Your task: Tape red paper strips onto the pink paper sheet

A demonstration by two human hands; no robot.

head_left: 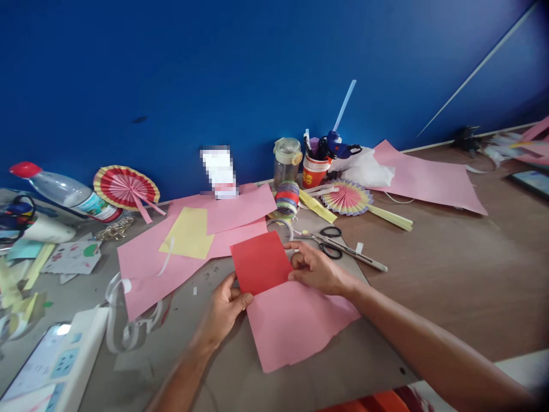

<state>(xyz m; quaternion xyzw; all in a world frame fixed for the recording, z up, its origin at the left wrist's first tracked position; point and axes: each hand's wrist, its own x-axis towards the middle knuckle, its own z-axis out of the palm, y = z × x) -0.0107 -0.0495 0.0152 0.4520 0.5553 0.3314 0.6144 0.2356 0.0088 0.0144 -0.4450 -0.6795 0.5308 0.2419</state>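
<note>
A red sheet of paper [261, 262] lies over the far part of a pink sheet of paper [295, 326] in front of me. My left hand [225, 306] grips the left edge of the red paper, its thumb on top near the lower left corner. At the right edge, my right hand [315, 268] pinches the red paper between thumb and curled fingers. The pink sheet spreads toward me with an uneven near edge. Just beyond my right hand rest scissors [331, 243] with black handles and a slim grey-and-white cutter or pen [364, 260].
Larger pink sheets [146, 274] carry a yellow piece [189, 232]. Folded paper fans [347, 197], rolls of tape [287, 200], a lidded jar [286, 163] and a red cup of tools [315, 171] line the blue wall. A bottle [68, 191], power strip [81, 355] and phone [36, 360] are left.
</note>
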